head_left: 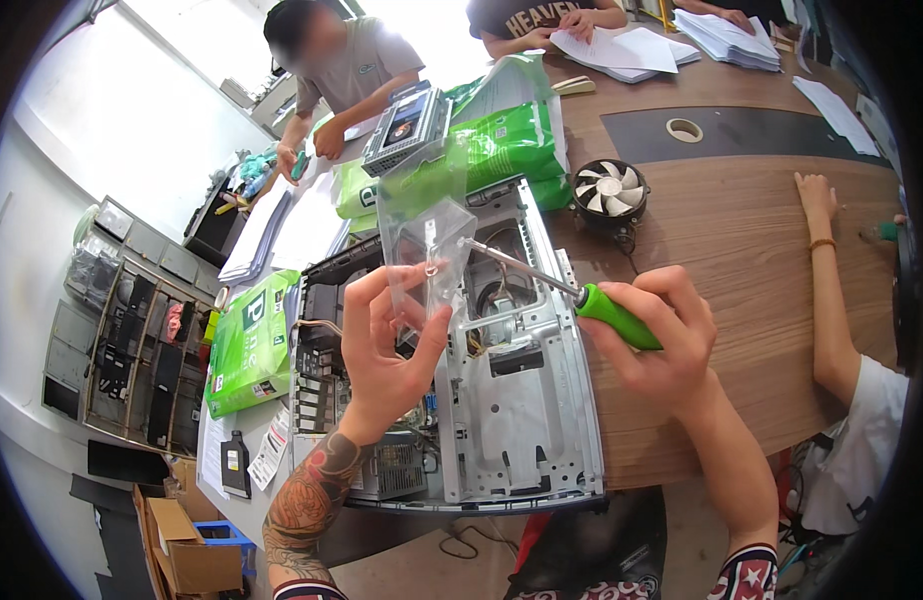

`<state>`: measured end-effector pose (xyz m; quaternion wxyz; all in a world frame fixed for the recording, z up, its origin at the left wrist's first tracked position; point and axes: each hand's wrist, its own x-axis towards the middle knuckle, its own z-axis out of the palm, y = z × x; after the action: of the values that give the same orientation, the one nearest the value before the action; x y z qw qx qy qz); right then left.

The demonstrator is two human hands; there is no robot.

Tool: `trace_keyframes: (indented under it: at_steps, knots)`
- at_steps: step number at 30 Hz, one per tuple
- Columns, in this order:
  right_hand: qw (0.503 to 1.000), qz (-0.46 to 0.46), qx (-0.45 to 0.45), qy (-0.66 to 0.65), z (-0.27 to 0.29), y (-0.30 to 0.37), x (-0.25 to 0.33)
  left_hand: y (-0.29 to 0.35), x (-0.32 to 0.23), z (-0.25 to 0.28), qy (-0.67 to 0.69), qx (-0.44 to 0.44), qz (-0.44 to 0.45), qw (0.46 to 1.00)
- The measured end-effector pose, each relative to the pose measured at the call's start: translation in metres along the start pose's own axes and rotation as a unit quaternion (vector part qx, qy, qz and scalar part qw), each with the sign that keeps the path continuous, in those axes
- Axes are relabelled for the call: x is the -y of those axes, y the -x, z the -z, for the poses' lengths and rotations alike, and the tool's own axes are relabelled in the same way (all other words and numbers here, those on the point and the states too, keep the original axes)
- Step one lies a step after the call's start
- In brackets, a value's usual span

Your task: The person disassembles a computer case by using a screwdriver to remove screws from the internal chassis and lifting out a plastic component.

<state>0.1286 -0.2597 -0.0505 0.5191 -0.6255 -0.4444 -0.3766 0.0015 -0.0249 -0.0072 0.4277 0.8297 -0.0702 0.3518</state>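
My left hand (pixel 392 345) pinches a clear plastic bag (pixel 437 235) by its lower part, above an opened computer case (pixel 527 420). A small metal piece shows through the plastic near my fingertips; its kind is hard to make out. In my right hand (pixel 657 335) is a screwdriver (pixel 617 315) with a green handle, its shaft pointing left and its tip at the bag's right edge. The case lies flat on the table, with its metal frame, cables and a power supply (pixel 392 470) showing. Whether the tip touches the metal piece cannot be told.
A cooling fan (pixel 610 190) stands right of the case. Behind it, a metal drive unit (pixel 409 128) rests on green paper packs (pixel 507 145); another green pack (pixel 252 345) lies left. A tape roll (pixel 685 130) sits farther back. Co-workers' arms (pixel 832 290) and papers (pixel 622 50) surround the table.
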Motion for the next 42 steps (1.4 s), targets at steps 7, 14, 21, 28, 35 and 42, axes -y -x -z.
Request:
trace_keyframes:
  at_steps: [7,14,21,28,35,42]
  knots:
    - [1.0,-0.015,0.016,-0.014,-0.002,0.002,0.0,0.0,0.0,0.007,-0.068,0.046,-0.043,0.996]
    - [0.989,-0.087,0.078,-0.085,-0.003,0.009,-0.001,-0.002,0.004,0.007,-0.082,0.037,-0.098,0.991]
    - [0.999,-0.049,-0.001,0.005,0.001,-0.002,0.003,-0.002,0.001,0.007,-0.072,0.044,-0.084,0.993]
    - [0.972,-0.159,0.089,-0.145,-0.003,0.01,-0.002,-0.002,0.0,0.006,-0.08,0.044,-0.09,0.992]
    - [0.998,-0.062,0.003,0.006,-0.002,0.003,0.003,-0.001,-0.003,0.008,-0.077,0.052,-0.061,0.994]
    - [0.967,-0.165,0.101,-0.167,-0.005,0.012,-0.007,0.001,-0.005,0.013,-0.135,0.076,-0.057,0.986]
